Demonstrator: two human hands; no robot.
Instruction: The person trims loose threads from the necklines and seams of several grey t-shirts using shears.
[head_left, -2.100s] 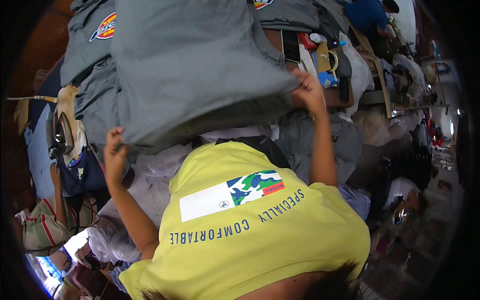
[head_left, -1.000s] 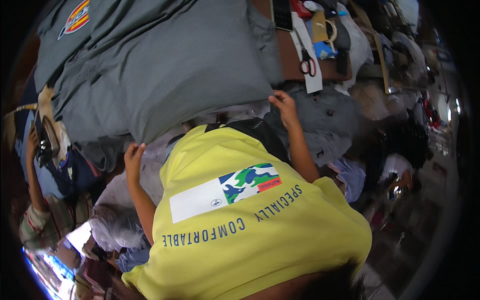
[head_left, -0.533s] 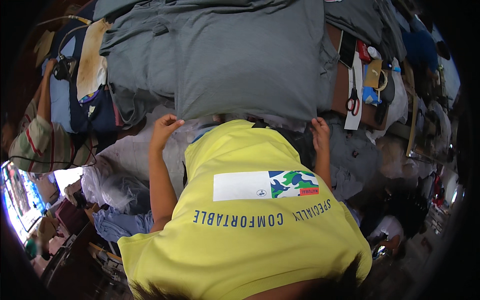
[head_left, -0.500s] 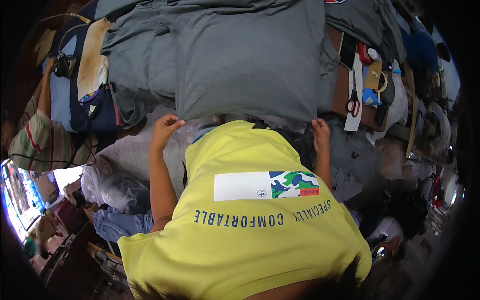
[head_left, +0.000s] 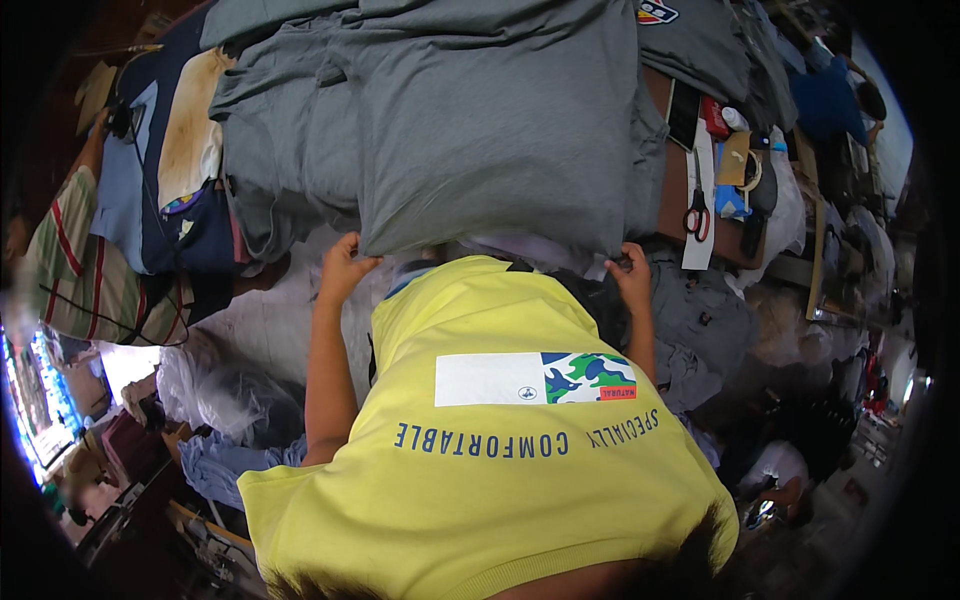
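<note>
A dark grey T-shirt (head_left: 490, 130) lies spread over the table, its near hem hanging at the front edge. My left hand (head_left: 345, 268) is closed in a pinch on the hem's left corner. At the right corner, my right hand (head_left: 631, 277) pinches the same hem between thumb and fingers. The hem sags slightly between the two hands. More grey fabric (head_left: 285, 130) lies bunched to the left of the shirt, partly under it.
To the right are scissors (head_left: 697, 215) on a white strip, a phone (head_left: 684, 112), a tape roll (head_left: 748, 172) and a grey garment with a badge (head_left: 695, 45). At left, a co-worker in a striped shirt (head_left: 75, 240) stands by a scorched cloth (head_left: 192, 125). Plastic bags (head_left: 240, 385) lie lower left.
My hands have come slightly closer together and a little lower, still on the hem. The hem has slackened, and the co-worker's arm at left has shifted.
</note>
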